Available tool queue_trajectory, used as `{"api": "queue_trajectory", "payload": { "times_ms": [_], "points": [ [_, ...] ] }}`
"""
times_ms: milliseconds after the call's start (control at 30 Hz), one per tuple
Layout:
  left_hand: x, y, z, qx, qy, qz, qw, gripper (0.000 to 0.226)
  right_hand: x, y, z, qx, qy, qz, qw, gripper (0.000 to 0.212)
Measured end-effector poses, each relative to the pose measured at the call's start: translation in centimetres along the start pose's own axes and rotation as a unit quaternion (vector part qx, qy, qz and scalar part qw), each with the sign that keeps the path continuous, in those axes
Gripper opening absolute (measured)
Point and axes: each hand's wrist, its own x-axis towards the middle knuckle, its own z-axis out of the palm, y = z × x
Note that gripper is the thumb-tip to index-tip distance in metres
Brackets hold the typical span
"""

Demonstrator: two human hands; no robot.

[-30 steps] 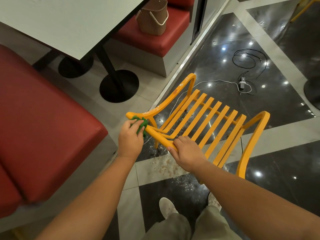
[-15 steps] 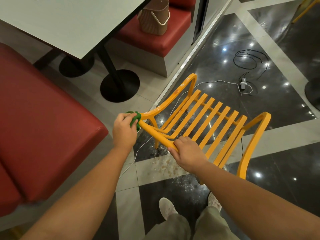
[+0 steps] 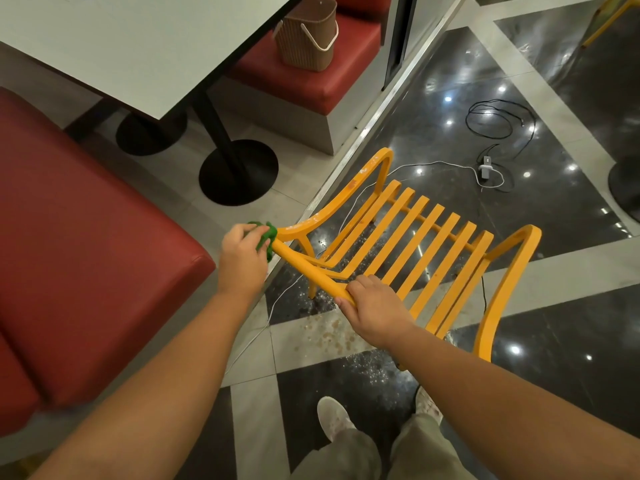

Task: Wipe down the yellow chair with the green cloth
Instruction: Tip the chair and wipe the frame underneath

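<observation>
Yellow chair (image 3: 415,244) sits dead centre, viewed from behind and above, slats running toward 1 o'clock.

Your right hand (image 3: 375,310) is wrapped round the top rail (image 3: 304,265), fingers curled over it, steadying.

Your left hand (image 3: 242,261), at 9 o'clock of the chair, has its fingers closed on the bunched green cloth (image 3: 266,235). The cloth is pressed against the rail's end, where the armrest (image 3: 346,202) joins.

Step in hand, as I read it: wiping that corner. Pale flecks show on the armrest toward 12 o'clock, so most of the chair looks undone.

Next move likely calls for dragging the cloth along the armrest. Grip firmly with your right, as the glossy floor (image 3: 450,133) may let the chair skate.
</observation>
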Motion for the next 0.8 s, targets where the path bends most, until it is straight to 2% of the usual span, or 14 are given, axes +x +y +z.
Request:
{"api": "queue_trajectory", "payload": {
  "times_ms": [67, 133, 233, 300, 500, 567, 633, 733, 800],
  "points": [
    [-0.6, 0.0, -0.1, 0.01, -0.032, 0.07, 0.997, 0.028, 0.1, 0.0, 0.0, 0.001, -0.002, 0.0, 1.0, 0.042],
    [-0.3, -0.1, -0.4, 0.011, -0.047, 0.087, 0.995, 0.029, 0.1, 0.0, -0.1, 0.002, -0.001, 0.001, 1.0, 0.042],
    [0.0, 0.5, -0.2, -0.012, -0.021, 0.0, 1.0, 0.027, -0.1, 0.0, -0.2, 0.008, 0.002, 0.005, 1.0, 0.043],
    [-0.6, 1.6, 0.3, -0.019, -0.009, -0.026, 0.999, 0.026, -0.4, 0.0, -0.2, 0.017, 0.009, 0.008, 1.0, 0.043],
    [-5.1, 3.7, 0.3, -0.036, -0.099, 0.115, 0.988, 0.03, -1.4, 0.4, -0.3, 0.06, 0.02, 0.02, 0.998, 0.035],
    [-4.8, 3.4, -0.1, -0.046, -0.119, 0.125, 0.984, 0.03, -2.2, 0.8, -0.4, 0.069, 0.013, 0.026, 0.997, 0.034],
    [-3.9, 3.1, 0.0, -0.043, -0.107, 0.092, 0.989, 0.029, -3.4, 1.3, -0.5, 0.068, 0.004, 0.029, 0.997, 0.035],
    [-3.7, 4.7, 1.0, -0.024, -0.065, -0.002, 0.998, 0.028, -5.6, 2.7, -0.5, 0.049, -0.009, 0.031, 0.998, 0.038],
    [-4.6, 6.3, 1.7, -0.009, -0.071, -0.005, 0.997, 0.026, -7.0, 3.5, -0.6, 0.044, -0.01, 0.034, 0.998, 0.038]
  ]
}}
